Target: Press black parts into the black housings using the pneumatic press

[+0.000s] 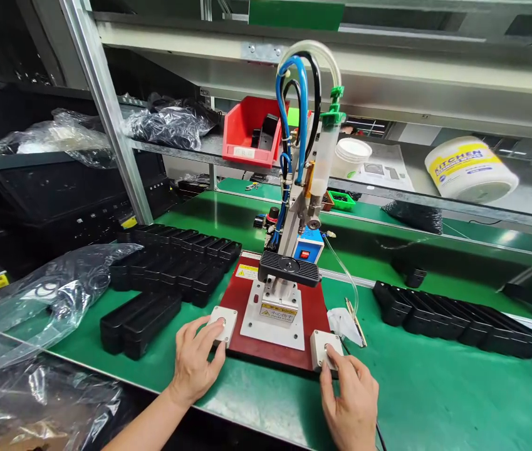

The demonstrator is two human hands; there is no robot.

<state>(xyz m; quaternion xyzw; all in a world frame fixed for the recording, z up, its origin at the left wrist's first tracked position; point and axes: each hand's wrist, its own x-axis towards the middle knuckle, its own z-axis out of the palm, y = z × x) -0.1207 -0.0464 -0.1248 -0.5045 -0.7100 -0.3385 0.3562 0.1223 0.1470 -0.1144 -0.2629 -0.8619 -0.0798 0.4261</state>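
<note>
My left hand (pixel 196 360) rests at the left white button box (pixel 230 318), fingers apart, a fingertip on its round button. At the right white button box (pixel 318 343) my right hand (pixel 353 398) has its index finger on the button and its thumb at the box's front edge; neither hand holds anything. Between them stands a bench press with a syringe (pixel 326 156) and blue and black hoses (pixel 302 81). A black ribbed plastic part (pixel 289 267) lies across its metal fixture (pixel 284 293), on a dark red base plate (pixel 272 355).
Black plastic cases (pixel 172 257) stand in rows at left, with two long ones (pixel 141 319) nearer me. More black parts (pixel 458 319) line up at right. A blue control box (pixel 311 244) sits behind the press. The shelf bears a red bin (pixel 251 131) and a white tub (pixel 472 169).
</note>
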